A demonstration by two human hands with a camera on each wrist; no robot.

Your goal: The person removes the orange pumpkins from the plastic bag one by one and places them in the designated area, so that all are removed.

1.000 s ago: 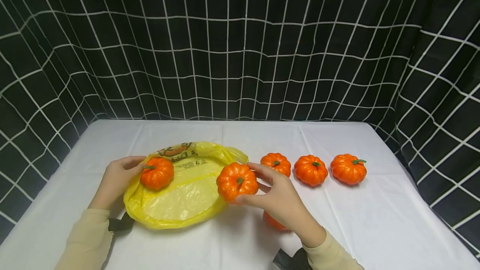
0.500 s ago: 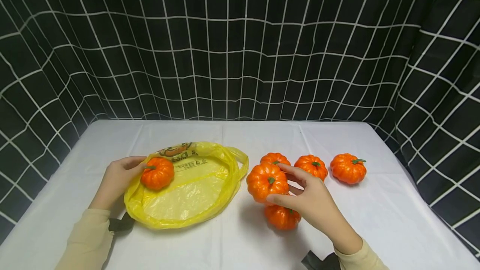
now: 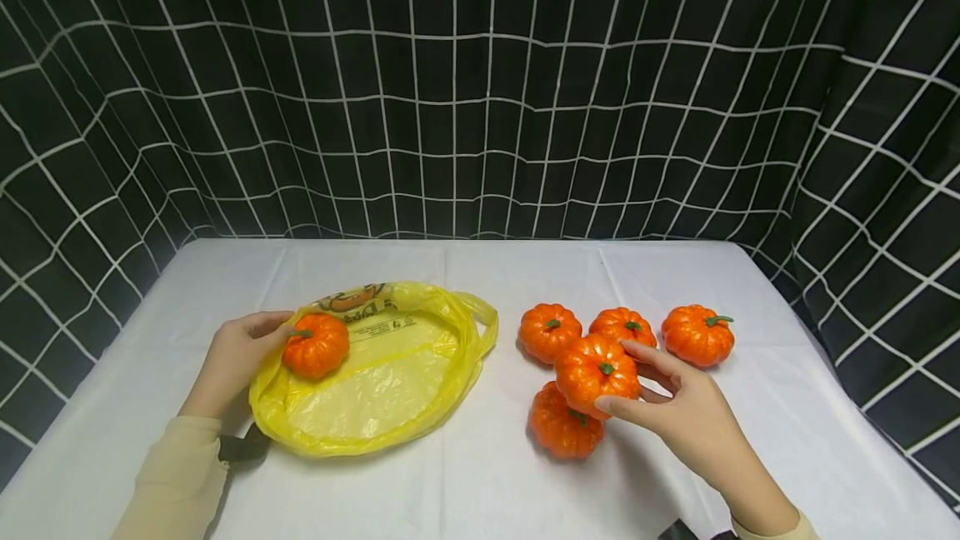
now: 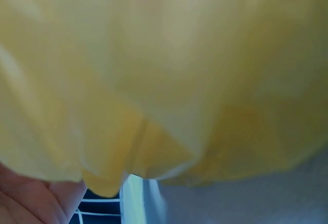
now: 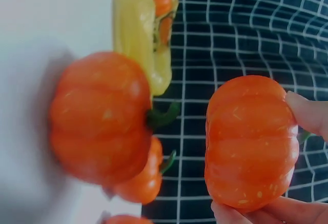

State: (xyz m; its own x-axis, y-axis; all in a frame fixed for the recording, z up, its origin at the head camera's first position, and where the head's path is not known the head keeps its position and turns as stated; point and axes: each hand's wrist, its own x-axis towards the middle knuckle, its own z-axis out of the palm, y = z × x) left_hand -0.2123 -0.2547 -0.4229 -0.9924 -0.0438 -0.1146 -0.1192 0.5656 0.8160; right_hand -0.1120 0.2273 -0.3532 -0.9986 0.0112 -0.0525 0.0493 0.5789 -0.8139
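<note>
My left hand (image 3: 238,357) grips the left rim of a yellow plastic bag (image 3: 431,402), whose mouth gapes wide. Just inside that rim is an orange toy pumpkin (image 3: 317,347), close to my fingertips; whether they also touch it I cannot tell. In the left wrist view the bag (image 4: 154,80) fills most of the picture, with part of the hand at the lower left. Off to the right, my right hand (image 3: 693,415) holds another pumpkin (image 3: 592,373) between thumb and fingers, raised above the table. The right wrist view shows this held pumpkin (image 5: 251,142) from its side.
Several more pumpkins rest on the white-covered table (image 3: 480,490): one (image 3: 564,423) below the held one, one (image 3: 550,332) behind it, one (image 3: 624,325) partly covered, and one (image 3: 697,336) at the far right. A black grid curtain (image 3: 480,107) surrounds the table.
My right hand has carried its pumpkin rightward, from over the bag's right rim to above the pumpkins on the table. The left hand, the bag and the pumpkin in it have stayed put.
</note>
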